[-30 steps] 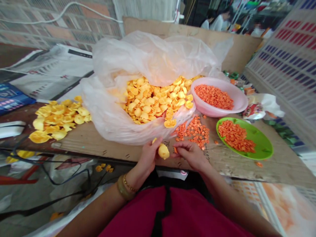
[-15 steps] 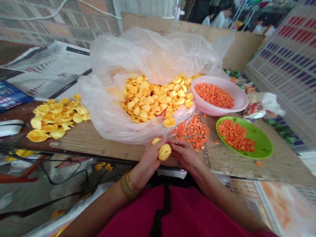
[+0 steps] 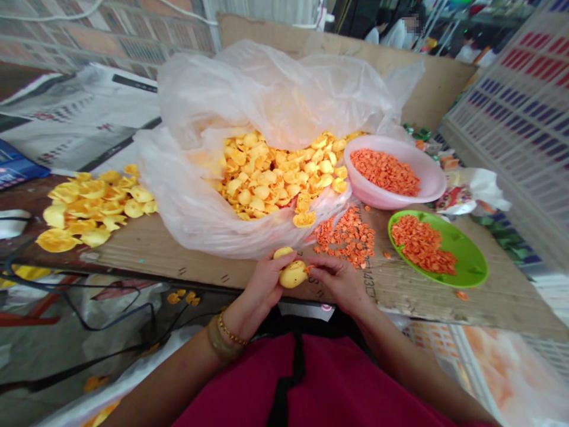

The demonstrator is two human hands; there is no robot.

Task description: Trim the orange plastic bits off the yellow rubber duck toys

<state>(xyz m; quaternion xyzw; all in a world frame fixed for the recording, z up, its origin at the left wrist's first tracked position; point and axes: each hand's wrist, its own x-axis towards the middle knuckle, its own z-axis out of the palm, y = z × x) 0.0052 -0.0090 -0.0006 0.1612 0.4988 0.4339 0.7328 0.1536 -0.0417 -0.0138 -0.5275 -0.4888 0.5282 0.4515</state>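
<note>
From where I stood, I saw the person's left hand (image 3: 263, 279) holding a rounded yellow piece (image 3: 292, 277) above the near edge of the cardboard (image 3: 213, 268), in front of the body. The thumb of this hand was laid across the top and pressed down, but the other fingers were mostly hidden, so I could not tell exactly how they were bent. Behind the thumb another yellow part (image 3: 283, 252) showed, and I could not tell if it was a separate piece. The right hand (image 3: 341, 280) was close on the other side, its thumb and forefinger pinching a small orange piece (image 3: 308, 269), which seemed to touch the right end of the yellow one. Just beyond the hands there was a large clear plastic bag (image 3: 182, 219), wide open and filled with yellow shells (image 3: 262, 181). To its right stood a pink bowl (image 3: 433, 181) with orange pieces inside, and nearer to the person a green dish (image 3: 472, 258), also partly filled with them. Loose orange pieces (image 3: 347, 236) were scattered between bag and dish, while a yellow heap (image 3: 93, 204) lay at the left.
</note>
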